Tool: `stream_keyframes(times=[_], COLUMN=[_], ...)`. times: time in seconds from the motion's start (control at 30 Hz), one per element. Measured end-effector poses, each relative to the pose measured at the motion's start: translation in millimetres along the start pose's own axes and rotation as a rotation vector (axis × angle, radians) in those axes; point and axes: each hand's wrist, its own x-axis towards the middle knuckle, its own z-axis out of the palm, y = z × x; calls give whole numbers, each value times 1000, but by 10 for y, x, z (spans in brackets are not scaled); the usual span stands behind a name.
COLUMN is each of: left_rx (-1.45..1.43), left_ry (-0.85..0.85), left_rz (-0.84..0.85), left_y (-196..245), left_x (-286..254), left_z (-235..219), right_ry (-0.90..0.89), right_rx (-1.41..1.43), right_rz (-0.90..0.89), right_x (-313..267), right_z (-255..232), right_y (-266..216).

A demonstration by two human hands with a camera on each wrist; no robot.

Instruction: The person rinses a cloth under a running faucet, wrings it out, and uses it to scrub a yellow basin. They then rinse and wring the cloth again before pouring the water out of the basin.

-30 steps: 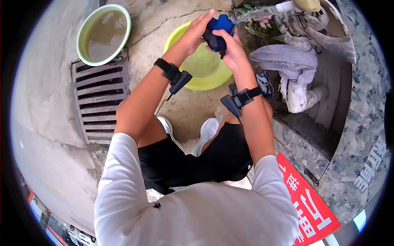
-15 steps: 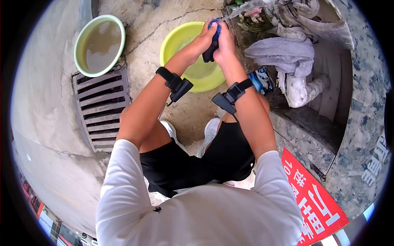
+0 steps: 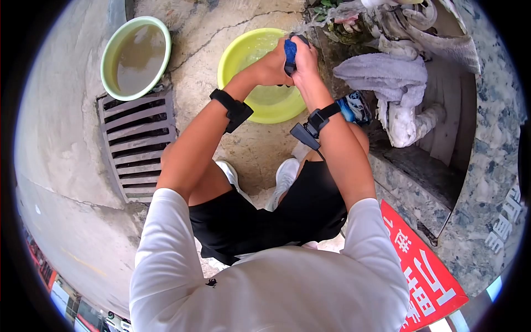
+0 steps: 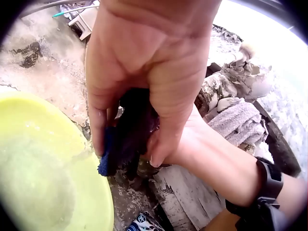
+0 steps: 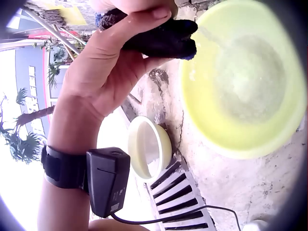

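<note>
Lime-yellow basin: it sits on the concrete ground [image 3: 193, 55], shallow water inside, before a person in a white T-shirt [image 3: 271, 290] and black shorts [image 3: 265, 227]
Blue-and-black cloth [image 3: 290, 50]: bunched between two hands above the right side of the lime-yellow basin [image 3: 235, 58]; a thin trickle runs from it towards the basin in the right wrist view
Left hand [image 3: 274, 66]: fingers [image 4: 98, 127] and thumb pinching the cloth from either side, over the basin
Right hand [image 3: 306, 59]: thumb laid across the cloth, gripping it at the basin's right rim; the remaining fingers are partly hidden
Water stream [image 3: 337, 14]: spilling in from beyond the basin's upper right, towards the hands
Wrist cameras [image 3: 239, 116]: one strapped to each arm, on the near side of the basin
Pale green basin [image 3: 107, 69]: well to the left of the lime-yellow one; murky brown water inside
Slatted drain grate [image 3: 138, 145]: left of the lime-yellow basin and nearer the person
Right of the basin: a blue-and-white packet [image 3: 354, 108]; farther off, a grey towel [image 3: 381, 74] and a soiled white cloth [image 3: 404, 130]; beyond them, a marbled stone ledge [image 3: 492, 149]
Red sign [image 3: 423, 276]: white characters, well to the near right of the basin
</note>
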Motion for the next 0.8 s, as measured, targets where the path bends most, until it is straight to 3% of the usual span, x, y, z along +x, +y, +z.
stream_keyframes(times=[0.03, 0.13, 0.23, 0.3, 0.4, 0.5, 0.6, 0.73, 0.8], left_rx=[23, 124, 165, 167, 179, 404, 748, 810, 871], left_ry=[14, 56, 150, 258, 334, 346, 336, 182, 192], left_rz=[8, -208, -167, -9, 195, 190, 346, 297, 369], left_y=[43, 190, 219, 91, 230, 232, 364, 482, 461], left_x=[15, 51, 45, 93, 121, 115, 77, -15, -36], left_z=[-15, -61, -168, -197, -249, -253, -429, -396, -343], right_ry=[-23, -29, -136, -265, -352, -449, -569, -700, -798], right_rx=[-23, -28, -136, -237, -232, -349, -550, -715, -794], right_rz=[3, -34, 7, 12, 62, 91, 81, 88, -60], right_x=[-6, -59, -61, -92, -236, -207, -189, -199, -221], right_z=[-21, 20, 14, 2, 1, -103, -212, -192, -174], right_y=[-21, -56, -203, -398, -670, -745, -784, -739, -719])
